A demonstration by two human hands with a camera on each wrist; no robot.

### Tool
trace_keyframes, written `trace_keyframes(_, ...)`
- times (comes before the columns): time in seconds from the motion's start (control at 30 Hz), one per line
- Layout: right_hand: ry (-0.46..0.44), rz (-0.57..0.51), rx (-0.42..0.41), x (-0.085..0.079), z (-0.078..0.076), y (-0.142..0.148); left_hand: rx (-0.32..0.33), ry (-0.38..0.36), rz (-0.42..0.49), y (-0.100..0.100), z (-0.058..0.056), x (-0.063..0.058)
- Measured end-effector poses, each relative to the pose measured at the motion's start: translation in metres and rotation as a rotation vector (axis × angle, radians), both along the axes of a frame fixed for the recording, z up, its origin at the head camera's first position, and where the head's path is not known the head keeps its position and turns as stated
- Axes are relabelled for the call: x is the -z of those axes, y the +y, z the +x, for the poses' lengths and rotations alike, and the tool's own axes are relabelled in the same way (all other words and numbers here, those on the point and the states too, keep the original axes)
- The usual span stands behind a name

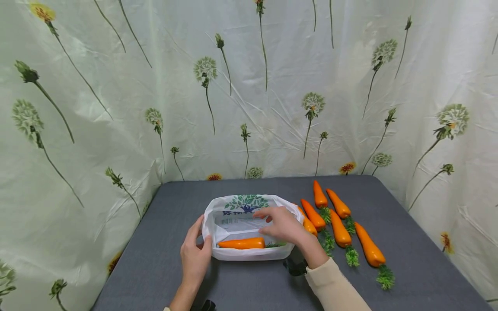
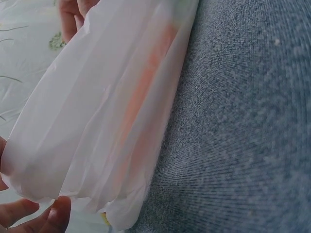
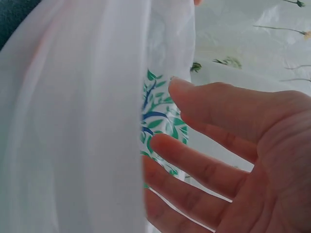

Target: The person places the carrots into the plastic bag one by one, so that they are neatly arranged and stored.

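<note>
A white plastic bag (image 1: 256, 255) with a green tree print stands with its mouth spread wide on the table. Inside it, near the front wall, lies an orange carrot (image 1: 242, 243) with a green top; its colour shows through the plastic (image 2: 97, 97) in the left wrist view. My left hand (image 1: 196, 255) grips the bag's left rim between thumb and fingers. Over the right side of the opening hovers my right hand (image 1: 282, 224), its fingers loosely bent and apart with nothing between them. In the right wrist view the fingertips of this hand (image 3: 218, 150) partly pass behind the bag's wall.
Several more carrots (image 1: 339, 229) with leafy green tops lie to the right of the bag, one partly hidden behind its right edge. They rest on a dark grey tabletop (image 1: 249, 285). Behind hangs a pale curtain (image 1: 272, 108) printed with dandelions.
</note>
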State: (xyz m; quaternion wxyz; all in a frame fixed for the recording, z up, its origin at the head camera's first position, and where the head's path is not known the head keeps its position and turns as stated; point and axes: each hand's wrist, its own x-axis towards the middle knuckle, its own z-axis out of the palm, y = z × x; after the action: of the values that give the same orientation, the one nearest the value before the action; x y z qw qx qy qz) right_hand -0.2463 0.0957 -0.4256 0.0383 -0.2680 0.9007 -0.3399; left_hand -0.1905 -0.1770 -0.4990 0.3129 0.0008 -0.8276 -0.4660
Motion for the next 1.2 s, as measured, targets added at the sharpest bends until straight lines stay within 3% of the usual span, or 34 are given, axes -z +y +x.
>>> trace_keyframes(0.47, 0.006, -0.11, 0.161, -0.013, 0.007, 0.029, 0.001, -0.006, 0.003, 0.0, -0.001, 0.001)
trace_keyframes(1.2, 0.095, -0.105, 0.343, -0.018, 0.026, 0.11, 0.007, -0.004, 0.008, 0.0, -0.001, 0.002)
